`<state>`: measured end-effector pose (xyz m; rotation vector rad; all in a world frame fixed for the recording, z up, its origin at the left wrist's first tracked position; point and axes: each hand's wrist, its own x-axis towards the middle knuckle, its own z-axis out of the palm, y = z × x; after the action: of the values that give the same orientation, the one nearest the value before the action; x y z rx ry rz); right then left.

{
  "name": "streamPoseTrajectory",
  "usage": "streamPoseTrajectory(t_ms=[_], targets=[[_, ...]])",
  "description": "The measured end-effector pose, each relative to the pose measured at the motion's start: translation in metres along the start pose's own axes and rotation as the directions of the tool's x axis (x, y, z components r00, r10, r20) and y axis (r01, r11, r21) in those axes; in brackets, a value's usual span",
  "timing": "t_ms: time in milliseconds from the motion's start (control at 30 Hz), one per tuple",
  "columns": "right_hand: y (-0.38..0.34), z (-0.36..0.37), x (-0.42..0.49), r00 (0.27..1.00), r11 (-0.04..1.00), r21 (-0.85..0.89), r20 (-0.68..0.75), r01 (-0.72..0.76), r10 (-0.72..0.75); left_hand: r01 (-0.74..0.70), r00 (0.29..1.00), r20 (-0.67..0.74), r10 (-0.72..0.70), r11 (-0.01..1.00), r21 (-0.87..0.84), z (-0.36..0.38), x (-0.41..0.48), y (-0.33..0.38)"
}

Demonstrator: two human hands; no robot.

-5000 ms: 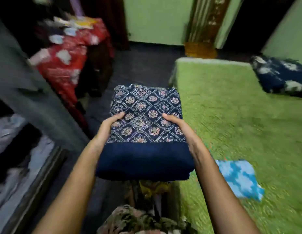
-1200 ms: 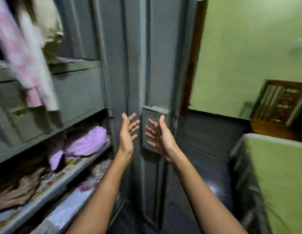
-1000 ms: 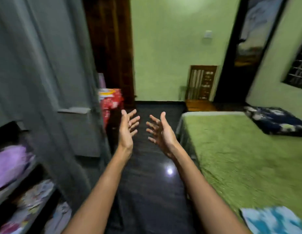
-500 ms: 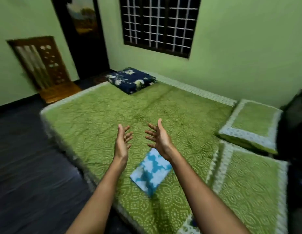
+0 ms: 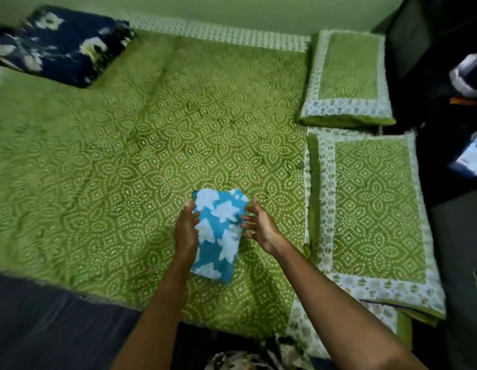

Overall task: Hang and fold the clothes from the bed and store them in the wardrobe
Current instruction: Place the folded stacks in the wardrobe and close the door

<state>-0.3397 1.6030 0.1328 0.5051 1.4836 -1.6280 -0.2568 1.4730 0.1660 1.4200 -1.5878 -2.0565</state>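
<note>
A folded light-blue cloth with white flower shapes (image 5: pixel 218 233) lies near the front edge of the green bed (image 5: pixel 125 156). My left hand (image 5: pixel 186 228) is at the cloth's left edge, its fingers loosely spread and touching the fabric. On the cloth's right side my right hand (image 5: pixel 260 225) hovers with spread fingers, the fingertips at the edge. Neither hand has closed on the cloth. The wardrobe is out of view.
A dark-blue folded cloth with white flowers (image 5: pixel 61 44) lies at the bed's far left corner. Two green pillows with white borders (image 5: pixel 347 76) (image 5: pixel 376 209) lie along the right side. Dark furniture (image 5: pixel 445 49) stands to the right, dark floor (image 5: pixel 45 321) at the lower left.
I have turned from the wardrobe to the bed, the dark patterned folded cloth gone from my hands. Both empty hands have dropped to the sides of the blue cloth.
</note>
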Motion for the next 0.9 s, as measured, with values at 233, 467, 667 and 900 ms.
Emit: streamPoseTrajectory(t_ms=[233,467,667,900], targets=[[0.076,0.019,0.095,0.962,0.991,-0.050,-0.248,-0.127,0.111,0.047,0.995,0.066,-0.077,0.928,0.369,-0.035,0.118,-0.064],[0.129,0.020,0.155,0.901,0.991,-0.028,-0.422,-0.130,0.106,0.105,0.968,0.124,-0.219,0.800,0.590,-0.051,0.196,-0.124],[0.136,0.019,0.166,0.923,0.997,0.037,-0.378,-0.068,0.077,0.194,0.916,0.231,-0.329,0.865,0.463,-0.050,0.210,-0.145],[0.119,0.020,0.164,0.964,0.977,0.124,-0.181,-0.174,0.195,0.450,0.832,0.308,-0.462,0.886,0.111,-0.049,0.207,-0.149]])
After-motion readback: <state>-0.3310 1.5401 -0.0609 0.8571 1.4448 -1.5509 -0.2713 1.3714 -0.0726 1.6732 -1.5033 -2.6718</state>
